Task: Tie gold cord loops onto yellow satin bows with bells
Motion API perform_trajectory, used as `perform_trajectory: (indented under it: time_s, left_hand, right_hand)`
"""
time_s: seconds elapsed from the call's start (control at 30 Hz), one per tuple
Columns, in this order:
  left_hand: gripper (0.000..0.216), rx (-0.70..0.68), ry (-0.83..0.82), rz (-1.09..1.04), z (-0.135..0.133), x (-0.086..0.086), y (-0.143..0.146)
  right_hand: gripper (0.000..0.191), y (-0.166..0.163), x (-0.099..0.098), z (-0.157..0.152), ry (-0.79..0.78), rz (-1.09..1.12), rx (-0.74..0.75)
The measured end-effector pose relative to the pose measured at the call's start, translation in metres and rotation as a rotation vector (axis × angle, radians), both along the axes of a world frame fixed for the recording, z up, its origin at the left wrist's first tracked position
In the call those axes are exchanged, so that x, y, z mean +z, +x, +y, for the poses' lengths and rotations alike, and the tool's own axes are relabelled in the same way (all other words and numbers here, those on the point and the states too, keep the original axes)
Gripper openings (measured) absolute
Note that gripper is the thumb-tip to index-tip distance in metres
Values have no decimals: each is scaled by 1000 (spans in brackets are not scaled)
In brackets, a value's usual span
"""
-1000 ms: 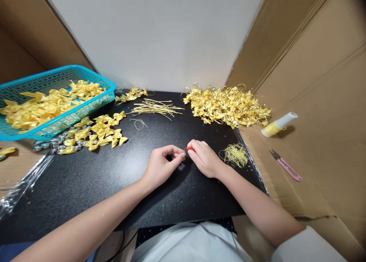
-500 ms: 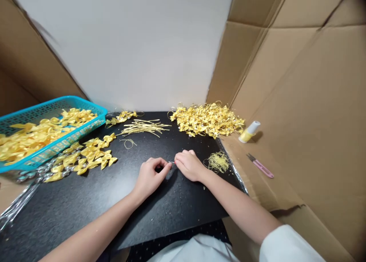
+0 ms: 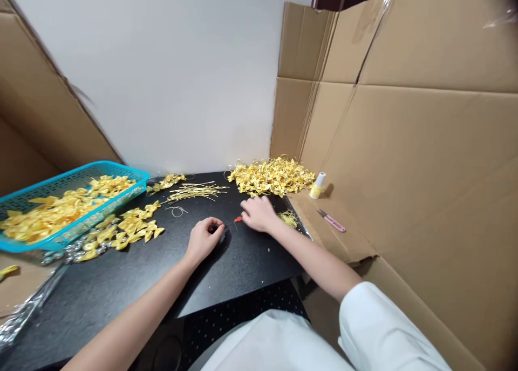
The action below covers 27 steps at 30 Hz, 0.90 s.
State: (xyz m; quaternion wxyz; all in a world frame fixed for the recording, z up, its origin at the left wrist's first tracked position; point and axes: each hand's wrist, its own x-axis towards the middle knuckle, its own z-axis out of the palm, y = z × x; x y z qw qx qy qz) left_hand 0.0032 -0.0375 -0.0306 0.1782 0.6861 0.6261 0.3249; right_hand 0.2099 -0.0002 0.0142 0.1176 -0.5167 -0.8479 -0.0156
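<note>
Apart they go: the right hand (image 3: 259,214) has pulled away from the left hand (image 3: 201,240), its blurred fingers loose, the red piece (image 3: 238,219) on the tabletop (image 3: 109,282) just left of them. Left fingers curl thumbward, contents unclear; yellow bows (image 3: 271,177) pile beyond the right fingers.

Anything in the left hand (image 3: 204,238) is too small to tell; the basket (image 3: 101,163) is cropped at left.

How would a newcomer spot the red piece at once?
Find the black table. Between the left hand and right hand, closer to the right, is the red piece. Its colour sets it apart from the yellow bows and strands.
</note>
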Motion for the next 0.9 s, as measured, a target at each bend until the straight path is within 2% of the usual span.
perform_trajectory:
  time_s: [0.07, 0.13, 0.23, 0.33, 0.43, 0.53, 0.6, 0.63, 0.7, 0.8, 0.9]
  left_hand:
    - [26, 1, 13, -1, 0, 0, -2]
    - [26, -3, 30, -7, 0, 1, -3]
    - [26, -15, 59, -22, 1, 3, -3]
    - [25, -41, 86, -33, 0, 5, -3]
    - [22, -73, 123, -36, -1, 8, -5]
    - [20, -103, 186, -53, 3, 19, -8]
    - [19, -125, 234, -95, 11, 36, -5]
    - [19, -136, 257, -124, 16, 49, -2]
    - [21, -160, 318, -180, 29, 82, 7]
    - [25, -177, 444, -265, 45, 134, 23]
    - [32, -167, 547, -404, 50, 166, 29]
  right_hand:
    - [31, 39, 24, 9, 55, 51, -168]
    - [40, 87, 46, 18, 128, 98, -402]
    - [46, 150, 64, 29, 147, 121, -707]
    - [39, 184, 65, 35, 27, 114, -805]
    - [25, 196, 71, 37, -45, 136, -809]
    - [26, 195, 95, 35, 46, 202, -760]
    - [28, 183, 117, 33, 171, 293, -661]
    - [28, 173, 127, 32, 241, 374, -584]
    - [27, 146, 140, 29, 353, 720, -326]
    - [28, 93, 147, 25, 358, 1077, 0]
    - [26, 47, 141, 23, 299, 1245, 188]
